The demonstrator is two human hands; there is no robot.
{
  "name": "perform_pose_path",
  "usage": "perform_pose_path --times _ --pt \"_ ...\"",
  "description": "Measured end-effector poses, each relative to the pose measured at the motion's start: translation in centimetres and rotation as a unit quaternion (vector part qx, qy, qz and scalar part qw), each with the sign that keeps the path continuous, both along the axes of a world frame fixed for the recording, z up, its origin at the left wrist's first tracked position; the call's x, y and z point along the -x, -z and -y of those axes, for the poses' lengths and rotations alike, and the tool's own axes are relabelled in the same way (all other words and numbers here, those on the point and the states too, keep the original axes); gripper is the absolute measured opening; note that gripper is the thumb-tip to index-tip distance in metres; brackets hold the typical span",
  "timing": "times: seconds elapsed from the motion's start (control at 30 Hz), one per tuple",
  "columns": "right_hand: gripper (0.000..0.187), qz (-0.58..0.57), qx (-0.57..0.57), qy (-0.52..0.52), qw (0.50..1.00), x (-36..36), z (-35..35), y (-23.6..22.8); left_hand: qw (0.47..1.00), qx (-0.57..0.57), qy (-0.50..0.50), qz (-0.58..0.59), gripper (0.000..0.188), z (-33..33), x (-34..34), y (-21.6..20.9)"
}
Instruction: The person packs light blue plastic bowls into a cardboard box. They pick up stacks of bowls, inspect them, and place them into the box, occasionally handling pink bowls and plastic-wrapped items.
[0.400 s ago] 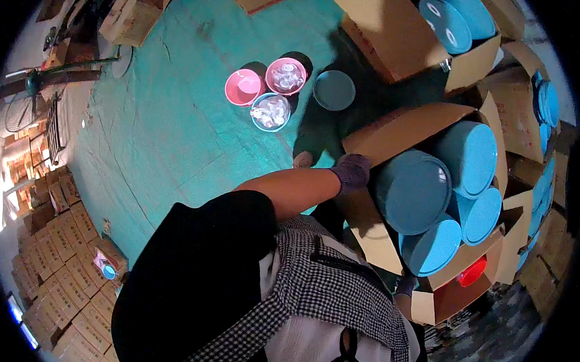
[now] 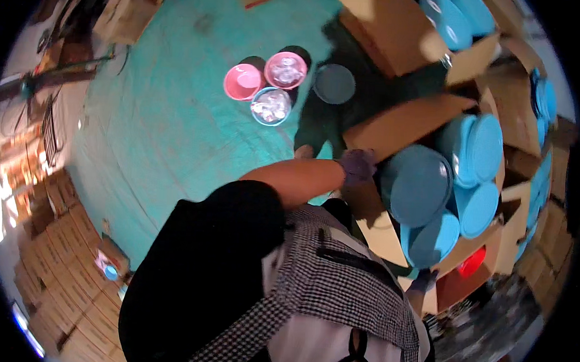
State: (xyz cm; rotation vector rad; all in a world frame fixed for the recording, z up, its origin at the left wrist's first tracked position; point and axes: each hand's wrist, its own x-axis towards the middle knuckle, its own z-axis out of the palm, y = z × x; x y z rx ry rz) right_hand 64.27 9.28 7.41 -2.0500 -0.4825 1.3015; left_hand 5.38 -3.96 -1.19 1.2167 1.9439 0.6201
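An open cardboard box (image 2: pixel 403 131) stands to my right, its flaps folded outward. Inside lie several round blue tubs: a large shaded one (image 2: pixel 417 185) at the left and brighter ones, such as a blue tub (image 2: pixel 477 210), beside it. My left hand (image 2: pixel 357 167), in a dark purplish glove, is closed at the box's left corner, where two flaps meet. Gloved as well, my right hand (image 2: pixel 422 281) is at the near end of the box, its fingers bent against the edge under the nearest tub. The box hides part of both hands' fingers.
On the green floor sheet (image 2: pixel 177 113) stand an empty pink bucket (image 2: pixel 243 82), a pink bucket (image 2: pixel 285 70) and a blue bucket (image 2: pixel 271 107) holding clear-wrapped pieces, and a dark round lid (image 2: pixel 334 84). More open boxes (image 2: pixel 512 118) line the right; stacked cartons (image 2: pixel 63 262) fill the lower left.
Inside the box the far tubs have shifted, and two overlapping rounds show where one showed before. My right hand has moved slightly right along the box's near end. My left hand stays at its corner.
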Motion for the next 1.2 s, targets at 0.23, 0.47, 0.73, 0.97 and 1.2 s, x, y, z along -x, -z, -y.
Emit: perform_pose_path --times 0.23,0.47,0.73,0.97,1.2 --pt "0.071 0.231 -0.141 -0.359 0.893 16.0 -4.8 -2.6 0.946 0.038 0.111 0.302 0.04 5.0 1.5 -11.2" --pt "0.069 -0.078 0.023 -0.343 0.936 18.3 -10.9 -2.1 0.947 0.073 0.114 0.291 0.075 -6.3 -12.7 -11.1" --pt "0.07 -0.36 0.045 -0.186 0.913 15.4 -12.3 4.7 0.82 0.21 -0.188 0.498 0.08 -9.0 -18.4 -3.4" --pt "0.062 -0.38 0.054 -0.141 0.912 13.6 -5.7 -3.0 0.92 0.032 -0.099 0.377 0.103 -6.1 -19.9 -10.7" --pt "0.061 -0.333 -0.027 0.034 0.942 1.3 5.4 -3.3 0.941 -0.029 0.065 0.33 0.118 -3.1 -23.2 -15.4"
